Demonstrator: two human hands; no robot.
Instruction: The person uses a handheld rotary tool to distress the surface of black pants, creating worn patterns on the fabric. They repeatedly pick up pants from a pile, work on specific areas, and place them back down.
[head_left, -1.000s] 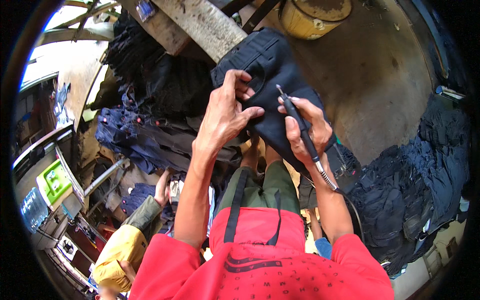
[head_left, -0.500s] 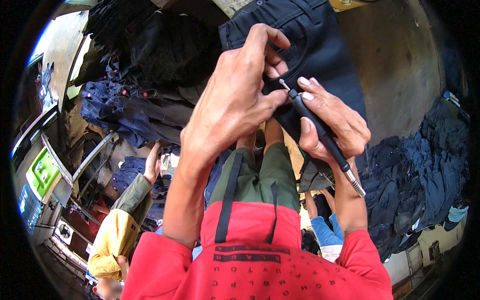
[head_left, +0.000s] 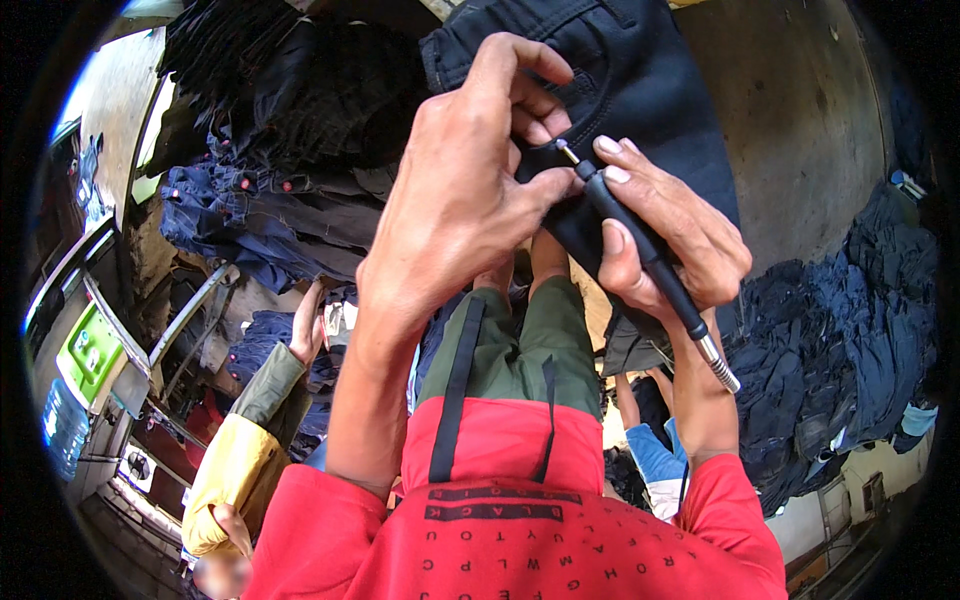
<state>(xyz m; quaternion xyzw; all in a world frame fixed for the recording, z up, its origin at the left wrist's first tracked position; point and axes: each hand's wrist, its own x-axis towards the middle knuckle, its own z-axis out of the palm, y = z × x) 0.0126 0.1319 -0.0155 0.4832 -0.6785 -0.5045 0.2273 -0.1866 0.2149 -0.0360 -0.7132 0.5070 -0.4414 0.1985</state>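
A black denim garment (head_left: 640, 90) hangs in front of me, filling the upper middle of the view. My left hand (head_left: 465, 190) pinches its fabric near a seam, fingers curled over the cloth. My right hand (head_left: 665, 225) grips a slim black pen-shaped rotary tool (head_left: 640, 245) like a pencil. The tool's small metal tip touches the fabric right beside my left thumb. A metal-sheathed cable leaves the tool's rear end by my right wrist.
Heaps of dark blue jeans (head_left: 840, 340) lie at the right, more jeans (head_left: 250, 220) are piled at the left. Another person in a yellow sleeve (head_left: 240, 470) sits low left. A green box (head_left: 90, 350) stands at the far left. A concrete floor (head_left: 800, 130) shows upper right.
Both hands and the black garment have come much closer to the camera. My left hand went from lying flat on the cloth to pinching it, and the tool tip now meets the fabric.
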